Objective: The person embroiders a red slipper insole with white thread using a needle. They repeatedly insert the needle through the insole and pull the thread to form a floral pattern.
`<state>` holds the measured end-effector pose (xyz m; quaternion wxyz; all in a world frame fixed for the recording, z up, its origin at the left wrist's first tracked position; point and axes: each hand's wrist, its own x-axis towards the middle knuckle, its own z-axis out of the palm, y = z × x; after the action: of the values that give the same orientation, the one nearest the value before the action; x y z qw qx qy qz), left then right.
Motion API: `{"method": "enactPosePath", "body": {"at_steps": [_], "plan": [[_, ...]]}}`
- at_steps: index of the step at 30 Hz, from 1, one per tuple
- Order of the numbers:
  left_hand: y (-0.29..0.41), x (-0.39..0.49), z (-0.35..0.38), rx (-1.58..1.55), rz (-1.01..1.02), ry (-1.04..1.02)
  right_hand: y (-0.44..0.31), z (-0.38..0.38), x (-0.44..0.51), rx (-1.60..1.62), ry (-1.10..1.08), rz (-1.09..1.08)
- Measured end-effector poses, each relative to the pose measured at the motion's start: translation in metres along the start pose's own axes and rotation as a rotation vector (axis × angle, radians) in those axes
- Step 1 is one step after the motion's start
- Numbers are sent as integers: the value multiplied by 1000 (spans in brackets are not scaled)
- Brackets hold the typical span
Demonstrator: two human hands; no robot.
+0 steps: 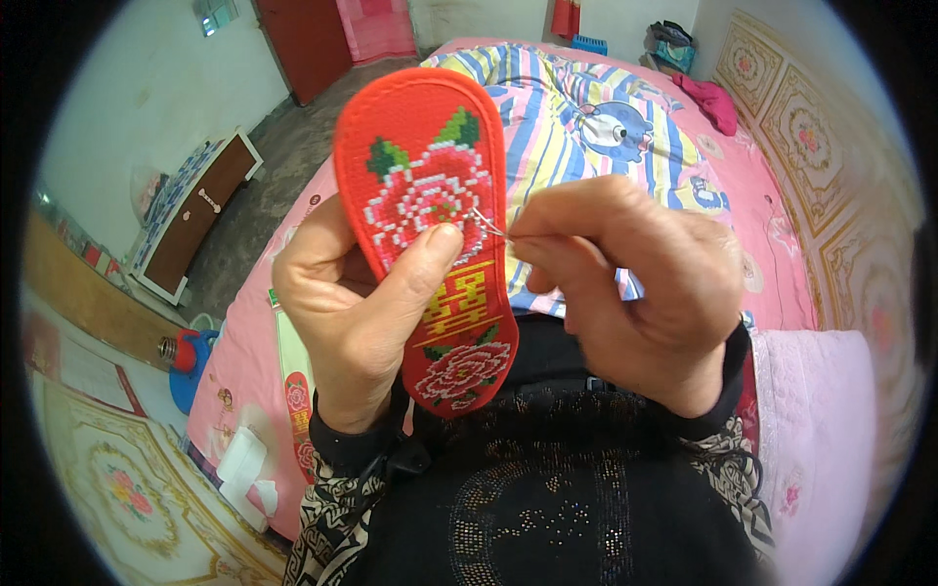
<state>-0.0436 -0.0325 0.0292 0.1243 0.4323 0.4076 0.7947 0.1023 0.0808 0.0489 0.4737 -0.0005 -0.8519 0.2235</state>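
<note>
A red cross-stitched insole (410, 117) with pink peonies, green leaves and yellow characters stands raised before me. My left hand (359, 293) grips it by its left edge, the thumb pressed on the upper peony and the fingers behind, largely hidden. Beside its right edge, my right hand (630, 278) pinches white thread (489, 222) between thumb and forefinger. The thread runs to the stitching near the flower's right side. Whether a needle is within the pinch cannot be told.
A bed with a pink sheet (253, 293) and a striped quilt (542, 161) lies beyond the hands. At lower left are a printed insole pattern (298, 410) and white paper (243, 458). A pale pink pillow (821, 439) is at right, a blue-and-red flask (190, 366) at left.
</note>
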Motion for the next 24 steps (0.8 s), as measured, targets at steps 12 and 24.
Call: {"method": "enactPosePath", "body": {"at_steps": [12,24], "plan": [[-3,-4,-8,41,53,-5,-11,19,-1,-216,81,-87],[-2,-6,-9,112,159,-65,-14,16,-2,-236,55,-81]]}}
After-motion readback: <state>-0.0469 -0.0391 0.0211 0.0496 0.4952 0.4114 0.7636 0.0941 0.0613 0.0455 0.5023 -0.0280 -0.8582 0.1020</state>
